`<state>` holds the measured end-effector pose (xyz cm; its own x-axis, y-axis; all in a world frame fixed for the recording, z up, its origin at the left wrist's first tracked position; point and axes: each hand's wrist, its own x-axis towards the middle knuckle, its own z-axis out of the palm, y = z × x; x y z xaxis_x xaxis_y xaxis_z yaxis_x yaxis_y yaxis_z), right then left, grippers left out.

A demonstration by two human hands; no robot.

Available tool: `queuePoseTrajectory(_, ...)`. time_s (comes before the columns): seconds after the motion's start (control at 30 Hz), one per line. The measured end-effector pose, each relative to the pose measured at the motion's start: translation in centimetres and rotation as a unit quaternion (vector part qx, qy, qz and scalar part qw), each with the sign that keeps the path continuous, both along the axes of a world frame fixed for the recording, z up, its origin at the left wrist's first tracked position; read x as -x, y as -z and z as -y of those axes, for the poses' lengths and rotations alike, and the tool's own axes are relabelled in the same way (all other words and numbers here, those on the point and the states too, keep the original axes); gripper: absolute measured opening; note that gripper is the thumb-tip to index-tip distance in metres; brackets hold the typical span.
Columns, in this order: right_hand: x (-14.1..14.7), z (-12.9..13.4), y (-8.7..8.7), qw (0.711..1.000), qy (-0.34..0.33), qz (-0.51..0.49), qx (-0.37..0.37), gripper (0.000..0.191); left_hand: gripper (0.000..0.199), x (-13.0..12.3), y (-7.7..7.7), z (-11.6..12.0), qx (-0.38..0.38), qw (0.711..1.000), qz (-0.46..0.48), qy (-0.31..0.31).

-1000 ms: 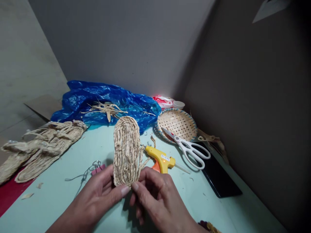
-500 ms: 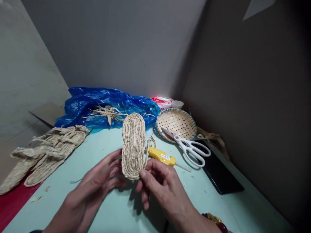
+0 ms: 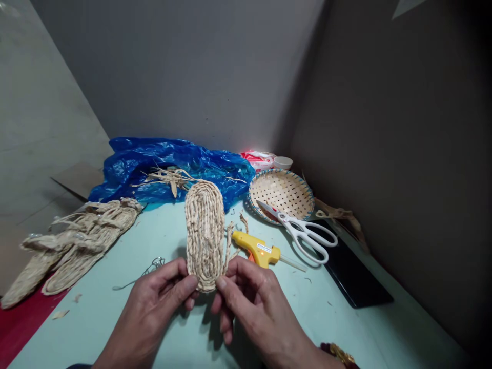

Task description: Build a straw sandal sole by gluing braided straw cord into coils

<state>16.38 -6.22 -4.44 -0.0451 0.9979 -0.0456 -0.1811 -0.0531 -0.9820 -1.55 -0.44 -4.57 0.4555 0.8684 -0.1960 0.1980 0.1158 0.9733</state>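
Observation:
An oval woven straw sole (image 3: 205,233), made of braided cord coiled in rows, is held upright above the table. My left hand (image 3: 163,292) pinches its lower left edge between thumb and fingers. At the lower right edge, my right hand (image 3: 246,297) grips it with the thumb in front and fingers behind. A loose braid end (image 3: 228,246) stands along the sole's right side. Just beyond my right hand lies a yellow glue gun (image 3: 257,248), its small light glowing orange.
White-handled scissors (image 3: 303,233) rest across a woven bamboo basket (image 3: 286,189) and a black phone-like slab (image 3: 353,279). Straw sandals (image 3: 92,230) lie at left. A blue plastic bag (image 3: 165,154) with straw strips (image 3: 172,178) sits against the wall. Thin wire (image 3: 156,264) lies by my left hand.
My left hand has closed from spread fingers onto the sole's lower left edge. The sole has shifted slightly left and down, with my right hand still on it.

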Motion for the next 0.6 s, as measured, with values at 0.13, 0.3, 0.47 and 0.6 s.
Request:
queuePoseTrajectory(0.13, 0.1, -0.1, -0.3, 1.0, 0.0, -0.018, -0.001, 0.053, 0.031, -0.8, -0.2, 0.4, 0.04, 0.997, 0.069, -0.013)
queuePoseTrajectory(0.3, -0.1, 0.0, -1.0, 0.997, -0.006, -0.066, -0.03, 0.046, 0.037, -1.8, -0.6, 1.3, 0.086, 0.984, 0.156, -0.028)
queuePoseTrajectory(0.47, -0.4, -0.2, -0.8, 0.994, 0.015, -0.106, -0.007, 0.047, 0.054, -1.6, -1.8, 1.1, 0.131, 0.966, 0.188, -0.116)
queuePoseTrajectory(0.6, -0.6, -0.4, -0.8, 0.994, 0.032, -0.099, 0.013, 0.049, 0.049, -1.2, -2.4, 0.1, 0.073, 0.957, 0.168, -0.227)
